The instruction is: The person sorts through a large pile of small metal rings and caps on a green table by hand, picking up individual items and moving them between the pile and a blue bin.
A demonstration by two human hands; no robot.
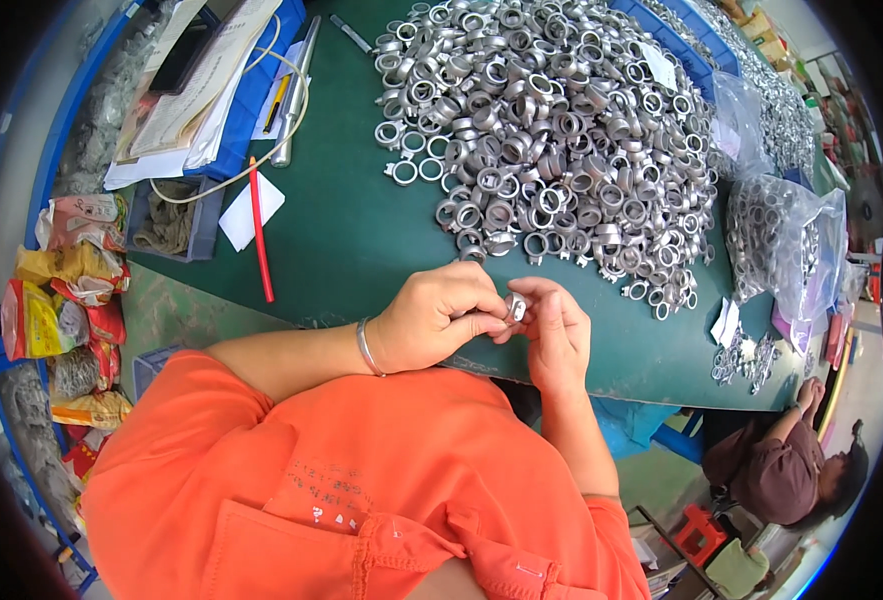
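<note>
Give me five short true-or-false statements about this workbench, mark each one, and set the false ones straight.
1. A small metal ring is at the fingertips of the left grip and the right grip. True.
2. The silver bangle is on the right wrist. False: the silver bangle is on the left wrist.
3. The tabletop is green. True.
4. The red pencil lies to the right of the heap of metal rings. False: the red pencil lies to the left of the heap.
5. The dark phone lies on bare tabletop. False: the dark phone lies on papers at the upper left.
</note>
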